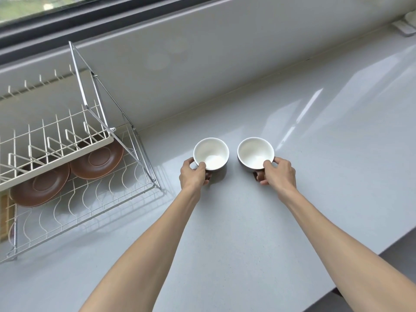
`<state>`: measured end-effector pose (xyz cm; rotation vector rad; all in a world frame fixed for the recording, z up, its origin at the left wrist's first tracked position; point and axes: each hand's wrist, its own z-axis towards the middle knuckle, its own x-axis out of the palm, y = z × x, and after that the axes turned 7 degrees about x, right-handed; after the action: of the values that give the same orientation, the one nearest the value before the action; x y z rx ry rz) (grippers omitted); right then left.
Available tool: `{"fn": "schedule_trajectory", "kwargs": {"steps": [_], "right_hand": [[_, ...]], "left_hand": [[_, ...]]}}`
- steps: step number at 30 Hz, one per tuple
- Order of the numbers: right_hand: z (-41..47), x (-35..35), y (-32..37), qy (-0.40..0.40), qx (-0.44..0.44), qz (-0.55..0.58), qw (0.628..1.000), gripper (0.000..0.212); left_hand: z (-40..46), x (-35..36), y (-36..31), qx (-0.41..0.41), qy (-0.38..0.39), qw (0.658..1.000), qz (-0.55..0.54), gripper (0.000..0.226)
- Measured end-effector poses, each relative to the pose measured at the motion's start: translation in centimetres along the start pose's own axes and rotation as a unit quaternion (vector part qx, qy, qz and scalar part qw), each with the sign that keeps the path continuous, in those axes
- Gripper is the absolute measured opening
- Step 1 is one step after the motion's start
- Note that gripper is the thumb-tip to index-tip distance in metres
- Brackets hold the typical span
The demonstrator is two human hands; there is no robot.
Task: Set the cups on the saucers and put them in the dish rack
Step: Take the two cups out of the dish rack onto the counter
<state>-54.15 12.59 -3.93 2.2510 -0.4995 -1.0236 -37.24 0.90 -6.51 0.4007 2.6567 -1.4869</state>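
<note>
My left hand [193,174] was clamped on the left cup [211,153], my right hand [279,172] on the right cup [255,154], both cups on the desk [247,221]. Two brown saucers [96,159] lay on the dish rack's [74,199] lower tier, off to my left. Left hand nearer, I judged.
</note>
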Motion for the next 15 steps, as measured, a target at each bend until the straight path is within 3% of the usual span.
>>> {"fn": "schedule_trajectory", "kwargs": {"steps": [9,15], "right_hand": [[0.7,0.4,-0.5,0.006,-0.004,-0.028,1.000,0.025],[0.2,0.9,0.2,-0.012,-0.012,-0.066,0.998,0.024]], "left_hand": [[0.5,-0.7,-0.1,0.017,0.053,0.997,0.051,0.048],[-0.4,-3.4,-1.2,0.077,0.073,0.989,0.107,0.059]]}}
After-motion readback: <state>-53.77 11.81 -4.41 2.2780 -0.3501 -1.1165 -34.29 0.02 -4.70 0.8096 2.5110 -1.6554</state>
